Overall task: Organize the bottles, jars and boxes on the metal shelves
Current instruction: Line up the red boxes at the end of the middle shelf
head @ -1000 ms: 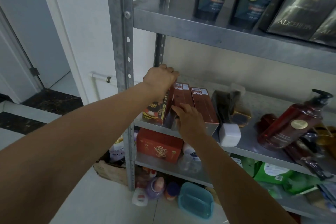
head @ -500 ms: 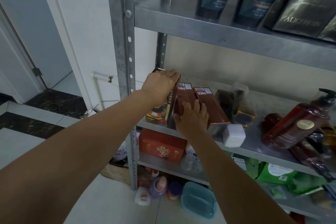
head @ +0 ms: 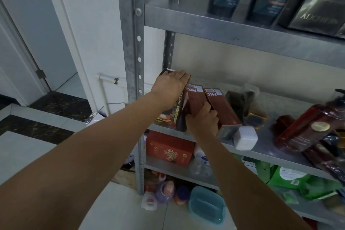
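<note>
Your left hand [head: 170,89] lies over the top of the dark box [head: 176,115], fingers bent over its far edge and holding it. Your right hand [head: 203,120] grips the near end of the PICC box [head: 196,99], fingers curled round it. Both boxes sit at the left end of the middle shelf [head: 270,148], touching each other, just inside the steel post [head: 132,43]. A second PICC box [head: 223,110] lies just beside your right hand, and a white block [head: 244,138] sits at its near end on the shelf's front edge. Beyond that are wrapped bottles [head: 251,106], and a red pump bottle [head: 306,128] leans further right. Below, a red carton [head: 169,148] sits on the lower shelf and a blue tub [head: 207,205] on the floor. The dark box stands upright. Both PICC boxes run lengthwise front to back, printed ends toward the wall, angled slightly left.
</note>
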